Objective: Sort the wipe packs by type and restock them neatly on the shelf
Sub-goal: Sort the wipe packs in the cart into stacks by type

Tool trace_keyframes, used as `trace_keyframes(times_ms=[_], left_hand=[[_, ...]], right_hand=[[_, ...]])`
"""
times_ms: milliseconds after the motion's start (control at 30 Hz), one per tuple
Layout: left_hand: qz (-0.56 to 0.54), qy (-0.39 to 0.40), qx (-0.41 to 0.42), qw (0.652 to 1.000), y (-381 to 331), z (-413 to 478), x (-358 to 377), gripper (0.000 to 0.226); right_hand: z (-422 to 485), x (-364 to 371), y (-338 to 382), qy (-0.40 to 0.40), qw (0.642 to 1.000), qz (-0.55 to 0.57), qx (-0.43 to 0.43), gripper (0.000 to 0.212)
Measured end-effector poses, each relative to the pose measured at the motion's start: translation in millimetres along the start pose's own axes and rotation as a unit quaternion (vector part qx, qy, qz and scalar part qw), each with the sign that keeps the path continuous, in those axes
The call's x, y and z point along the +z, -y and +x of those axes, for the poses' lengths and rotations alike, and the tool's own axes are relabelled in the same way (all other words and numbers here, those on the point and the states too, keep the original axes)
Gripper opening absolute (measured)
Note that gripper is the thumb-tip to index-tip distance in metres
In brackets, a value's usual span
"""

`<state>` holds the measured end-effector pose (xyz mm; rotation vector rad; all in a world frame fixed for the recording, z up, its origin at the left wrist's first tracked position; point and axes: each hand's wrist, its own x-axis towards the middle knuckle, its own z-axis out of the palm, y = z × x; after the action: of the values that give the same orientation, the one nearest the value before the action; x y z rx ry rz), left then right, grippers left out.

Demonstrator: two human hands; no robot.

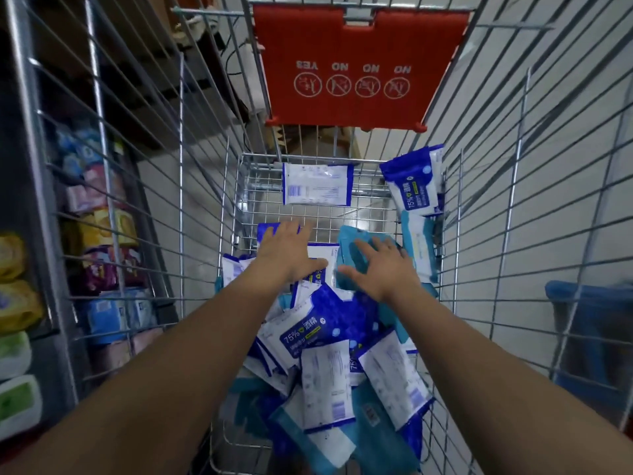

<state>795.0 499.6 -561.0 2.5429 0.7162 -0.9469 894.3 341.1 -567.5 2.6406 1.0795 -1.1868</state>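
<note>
Right hand (382,270) fingers spread flat on teal pack (347,241), long axis 12–6; left hand (286,250) likewise spread on blue pack (327,253) at its 9 o'clock, nothing pinched.

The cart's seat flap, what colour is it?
The flap is red with white pictograms; see the head view.

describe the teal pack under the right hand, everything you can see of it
The teal pack is a flat, soft pouch of what looks like glossy plastic film, plain teal on the side that shows, with no legible print. It lies tilted on the heap of packs in the wire cart, towards its right side. The right hand rests on it with fingers spread, covering much of it. Its left edge meets a white and blue pack.
</note>
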Motion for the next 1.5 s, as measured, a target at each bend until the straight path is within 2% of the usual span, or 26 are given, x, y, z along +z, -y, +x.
trace_keyframes(times_ms=[67, 133, 300, 367, 467, 567, 767, 867, 967, 1033, 1067, 1100, 1133, 1167, 1200, 1267, 1300, 1367, 1433, 1500], left_hand=[[0.008, 0.029, -0.007, 1.0, 3, 8, 7, 0.093], [0.0, 0.012, -0.005, 1.0, 5, 15, 11, 0.092], [-0.034, -0.13, 0.015, 0.991, 9, 49, 7, 0.071], [-0.008, -0.172, 0.02, 0.985, 12, 66, -2, 0.069], [0.084, -0.17, 0.036, 0.981, 16, 86, -16, 0.082], [0.134, -0.172, 0.058, 0.974, 19, 98, -26, 0.085], [0.189, -0.177, 0.076, 0.963, 18, 98, -30, 0.071], [0.113, -0.146, 0.054, 0.981, 22, 98, -36, 0.06], [-0.103, -0.109, 0.062, 0.987, 26, 90, -41, 0.037], [-0.159, -0.136, 0.072, 0.975, 27, 83, -43, 0.028], [-0.158, -0.162, 0.065, 0.972, 27, 77, -45, 0.024], [-0.128, -0.2, 0.053, 0.97, 27, 73, -48, 0.024], [-0.068, -0.254, 0.05, 0.964, 30, 70, -49, 0.027], [0.014, -0.289, 0.06, 0.955, 36, 70, -47, 0.034], [0.097, -0.287, 0.076, 0.95, 43, 72, -44, 0.041], [0.22, -0.19, 0.091, 0.952, 60, 76, -36, 0.054], [0.244, -0.136, 0.088, 0.956, 68, 78, -32, 0.061], [0.203, -0.082, 0.091, 0.971, 74, 80, -25, 0.071], [0.107, -0.096, 0.106, 0.984, 72, 80, -23, 0.062], [0.047, -0.119, 0.095, 0.987, 72, 80, -19, 0.058]], right_hand=[[7, 1, -1, 0.032, 0.999, -0.014, 0.007, 0.08], [17, -3, -1, 0.016, 0.999, 0.027, 0.025, 0.082], [35, -8, -4, 0.05, 0.998, 0.033, 0.022, 0.085], [36, -5, -6, 0.055, 0.996, 0.055, 0.032, 0.09], [37, -1, -9, 0.048, 0.996, 0.06, 0.036, 0.094], [36, 4, -9, 0.027, 0.999, 0.029, 0.032, 0.093], [18, 9, 4, 0.021, 0.999, -0.037, 0.017, 0.077], [2, 6, 17, 0.005, 0.997, -0.075, -0.004, 0.064], [8, -14, 11, -0.069, 0.997, 0.029, 0.018, 0.042], [24, -34, 0, -0.197, 0.965, 0.16, 0.06, 0.032], [34, -46, -6, -0.272, 0.931, 0.227, 0.094, 0.036], [44, -58, -13, -0.333, 0.889, 0.286, 0.128, 0.046], [54, -69, -20, -0.362, 0.857, 0.331, 0.157, 0.057], [64, -76, -27, -0.359, 0.844, 0.356, 0.179, 0.068], [72, -79, -33, -0.333, 0.847, 0.369, 0.19, 0.077], [83, -78, -42, -0.277, 0.86, 0.389, 0.181, 0.091], [85, -77, -45, -0.268, 0.861, 0.397, 0.173, 0.095], [86, -74, -51, -0.281, 0.868, 0.371, 0.174, 0.095], [85, -77, -55, -0.285, 0.883, 0.32, 0.19, 0.086], [81, -81, -55, -0.276, 0.886, 0.324, 0.183, 0.068]])
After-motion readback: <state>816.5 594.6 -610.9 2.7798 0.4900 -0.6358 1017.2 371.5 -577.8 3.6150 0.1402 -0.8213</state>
